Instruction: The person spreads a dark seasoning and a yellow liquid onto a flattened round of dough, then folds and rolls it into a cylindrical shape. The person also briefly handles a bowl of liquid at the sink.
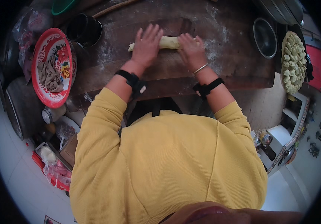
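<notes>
A pale roll of dough (169, 42) lies crosswise on the dark wooden board (166, 67), which is streaked with flour. My left hand (148, 44) rests flat over the roll near its left end, fingers extended and slightly apart; the dough's tip pokes out beyond it. Over the right part of the roll lies my right hand (191, 50), a little blurred, with a bangle at the wrist. Neither hand has its fingers closed round the dough. Between the two hands the middle of the roll shows. Black straps circle both wrists.
Left stand a red-rimmed enamel basin (37, 89) holding a grey-brown cloth (49, 74), and a black pot (83, 30). A rolling pin or wooden stick (112, 9) lies at the far edge. Right are a metal bowl (264, 38) and a tray of shaped dough pieces (292, 63).
</notes>
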### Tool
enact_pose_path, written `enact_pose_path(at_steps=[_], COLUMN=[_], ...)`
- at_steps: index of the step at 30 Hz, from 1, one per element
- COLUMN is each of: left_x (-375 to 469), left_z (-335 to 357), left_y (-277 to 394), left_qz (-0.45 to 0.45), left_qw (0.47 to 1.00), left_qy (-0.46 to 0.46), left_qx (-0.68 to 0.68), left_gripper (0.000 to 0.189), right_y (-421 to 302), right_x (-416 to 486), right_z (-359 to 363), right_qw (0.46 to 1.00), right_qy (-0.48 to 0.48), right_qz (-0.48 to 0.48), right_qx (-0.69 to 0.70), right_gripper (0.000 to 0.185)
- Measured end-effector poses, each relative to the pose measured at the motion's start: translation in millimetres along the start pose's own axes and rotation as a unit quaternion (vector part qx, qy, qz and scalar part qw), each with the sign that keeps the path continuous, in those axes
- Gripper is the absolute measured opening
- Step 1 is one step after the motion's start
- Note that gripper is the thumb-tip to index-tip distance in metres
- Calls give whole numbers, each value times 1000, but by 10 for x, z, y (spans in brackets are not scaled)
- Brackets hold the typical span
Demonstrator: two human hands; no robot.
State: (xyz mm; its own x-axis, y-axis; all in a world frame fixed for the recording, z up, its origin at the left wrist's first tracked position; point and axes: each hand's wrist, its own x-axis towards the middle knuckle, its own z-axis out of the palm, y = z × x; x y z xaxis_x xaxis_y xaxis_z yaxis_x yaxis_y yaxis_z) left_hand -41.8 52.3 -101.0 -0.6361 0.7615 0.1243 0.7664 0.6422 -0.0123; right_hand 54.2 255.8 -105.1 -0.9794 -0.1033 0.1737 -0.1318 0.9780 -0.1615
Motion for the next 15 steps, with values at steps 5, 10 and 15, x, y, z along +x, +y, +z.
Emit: enact_pose_path(at_steps=[5,10,15], left_x=[44,-178,-295], left_z=[113,235,336], left_y=[-204,-283,-292], left_qz=[9,-10,9], left_qw=[993,984,992], left_qy=[-16,41,50], left_qx=[-119,-171,-116], left_gripper=[60,43,47], right_y=[343,477,433], right_x=[19,-53,-154], right_z=[-20,90,161], right_qw=[999,997,991], right_qy=[13,58,131], right_qz=[39,7,-4], right_qx=[-26,43,42], right_gripper=[47,26,22])
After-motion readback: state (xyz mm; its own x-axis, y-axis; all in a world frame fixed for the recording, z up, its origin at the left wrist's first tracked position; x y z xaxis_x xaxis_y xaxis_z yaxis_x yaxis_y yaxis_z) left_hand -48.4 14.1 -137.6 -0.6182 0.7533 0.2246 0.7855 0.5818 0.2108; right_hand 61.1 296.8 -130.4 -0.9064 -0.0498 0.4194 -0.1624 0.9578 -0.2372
